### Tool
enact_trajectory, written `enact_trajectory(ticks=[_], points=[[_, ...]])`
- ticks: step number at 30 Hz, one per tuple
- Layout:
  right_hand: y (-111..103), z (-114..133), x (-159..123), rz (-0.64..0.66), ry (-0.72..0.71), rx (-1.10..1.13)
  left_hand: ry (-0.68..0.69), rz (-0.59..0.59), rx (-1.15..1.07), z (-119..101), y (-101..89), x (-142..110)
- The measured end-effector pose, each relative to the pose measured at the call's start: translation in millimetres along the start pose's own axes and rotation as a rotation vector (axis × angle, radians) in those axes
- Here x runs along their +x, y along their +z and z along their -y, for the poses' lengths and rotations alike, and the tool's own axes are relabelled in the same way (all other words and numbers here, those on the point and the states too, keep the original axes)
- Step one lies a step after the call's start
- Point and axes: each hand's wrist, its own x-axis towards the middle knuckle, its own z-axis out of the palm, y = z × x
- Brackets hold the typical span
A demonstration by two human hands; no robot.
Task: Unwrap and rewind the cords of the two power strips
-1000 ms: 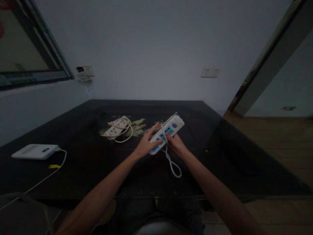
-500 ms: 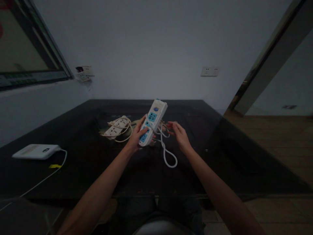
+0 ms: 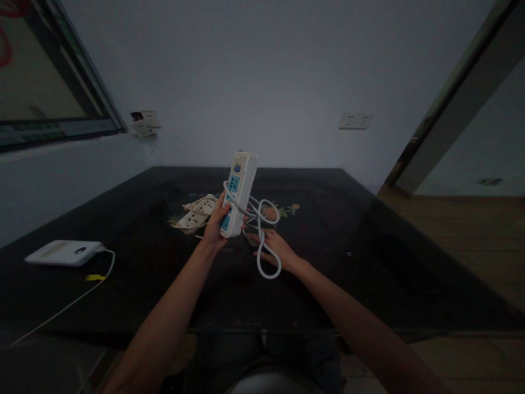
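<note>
My left hand point(image 3: 215, 227) is closed around the lower part of a white power strip point(image 3: 245, 189) with blue sockets, holding it tilted above the table. A white cord point(image 3: 269, 274) wraps across the strip and hangs in loops on its right. Behind the lower loop is my right hand point(image 3: 279, 249), fingers stretched left and apart, with no firm grip visible; the cord partly covers them. Left of my left hand, a second white power strip point(image 3: 196, 215) lies on the table with its own cord around it, partly hidden by that hand.
The dark glossy table point(image 3: 328, 295) bears a flower pattern point(image 3: 270, 212). A white power bank point(image 3: 61, 253) with a cable point(image 3: 65, 305) and yellow tag point(image 3: 95, 277) lies at the left. Wall sockets point(image 3: 355, 121) are on the back wall, and a window point(image 3: 45, 71) is at the left.
My left hand has moved the power strip left and slightly up, turning it more upright. My right hand has shifted left and down, behind the hanging cord loop.
</note>
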Motion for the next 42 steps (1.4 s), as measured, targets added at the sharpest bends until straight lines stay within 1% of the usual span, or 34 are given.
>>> enact_trajectory(ticks=[2,5,8,10,12,14,15,16,18,20,21,22,23,26,29,32,35,37,38,40,42], points=[[4.2,11.5,3.4,0.082,-0.011,-0.124,0.0,-0.008,-0.004,1.1,1.2,0.2],[-1.1,19.2,4.6,0.092,0.052,-0.178,0.011,-0.039,-0.023,0.7,0.8,1.8],[-20.1,15.0,-3.9,0.09,0.11,-0.211,0.024,-0.104,-0.078,-6.7,-1.0,2.8],[-37.4,4.8,-18.2,0.083,0.145,-0.221,0.024,-0.163,-0.126,-16.6,-2.9,1.8],[-56.5,-11.2,-41.1,0.082,0.187,-0.229,0.036,-0.22,-0.176,-29.3,-6.2,-0.9],[-76.9,-30.8,-72.0,0.098,0.276,-0.233,0.054,-0.27,-0.232,-42.3,-11.0,-3.9],[-87.6,-40.5,-89.6,0.117,0.296,-0.217,0.066,-0.292,-0.257,-47.9,-13.7,-5.1],[-98.6,-49.5,-107.9,0.111,0.314,-0.195,0.078,-0.311,-0.275,-52.4,-16.5,-6.0],[-120.9,-63.0,-144.1,0.045,0.33,-0.16,0.103,-0.335,-0.278,-57.2,-21.0,-6.6],[-141.1,-69.4,-176.6,-0.034,0.353,-0.124,0.12,-0.351,-0.248,-56.0,-23.5,-6.1],[-149.6,-70.3,-190.6,-0.095,0.371,-0.12,0.118,-0.36,-0.233,-53.7,-23.8,-5.6],[-156.6,-70.2,-202.9,-0.16,0.387,-0.127,0.11,-0.369,-0.223,-50.6,-23.6,-5.1],[-162.1,-69.7,-213.4,-0.192,0.39,-0.127,0.102,-0.378,-0.217,-47.1,-23.1,-4.7],[-170.0,-70.4,-235.1,-0.192,0.428,-0.103,0.097,-0.356,-0.188,-37.1,-20.4,-4.4],[-170.2,-78.4,-245.0,-0.248,0.482,-0.097,0.177,-0.277,-0.116,-30.4,-18.2,-5.7],[-167.8,-86.5,-247.3,-0.35,0.56,-0.064,0.272,-0.273,-0.017,-26.2,-16.7,-8.7],[-165.1,-86.1,-244.0,-0.423,0.728,0.017,0.255,-0.256,0.097,-22.4,-12.4,-13.5],[-163.6,-79.8,-238.1,-0.439,0.84,0.078,0.209,-0.207,0.162,-19.2,-6.5,-17.2],[-163.0,-74.9,-233.9,-0.448,0.872,0.111,0.19,-0.181,0.186,-17.4,-2.7,-18.9],[-161.7,-62.3,-223.5,-0.489,0.892,0.185,0.166,-0.134,0.22,-13.6,5.5,-21.6],[-159.4,-47.6,-211.0,-0.564,0.887,0.278,0.157,-0.094,0.239,-10.2,13.4,-23.3]])
